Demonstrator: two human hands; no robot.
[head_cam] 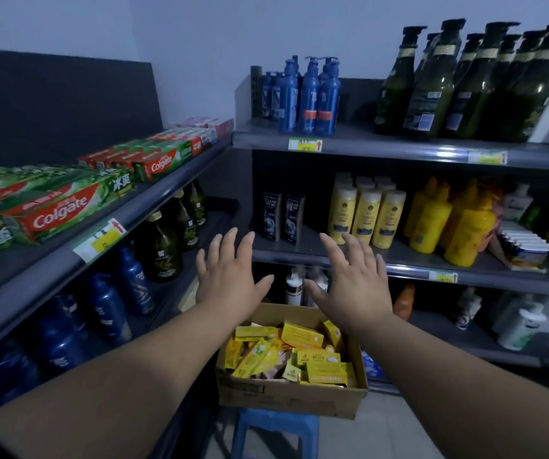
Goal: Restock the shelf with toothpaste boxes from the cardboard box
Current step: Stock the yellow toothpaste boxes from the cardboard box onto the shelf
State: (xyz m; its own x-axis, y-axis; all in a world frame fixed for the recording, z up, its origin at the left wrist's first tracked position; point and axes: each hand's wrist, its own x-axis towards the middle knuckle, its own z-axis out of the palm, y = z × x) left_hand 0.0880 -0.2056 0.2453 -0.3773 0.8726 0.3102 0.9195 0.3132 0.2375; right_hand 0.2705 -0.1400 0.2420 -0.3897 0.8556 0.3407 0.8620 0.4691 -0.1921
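Observation:
A cardboard box sits on a blue plastic stool in the corner between two shelf units. It holds several yellow toothpaste boxes in a loose heap. My left hand and my right hand hover above the box's far edge, fingers spread and straight, palms down, holding nothing. On the left unit's top shelf lie rows of red and green Colgate toothpaste boxes, with bare shelf in front of them at the near left.
The right unit carries blue pump bottles, dark green bottles, yellow shampoo bottles and two dark Clear boxes. Blue and dark bottles fill the left unit's lower shelves. Tiled floor shows to the right of the stool.

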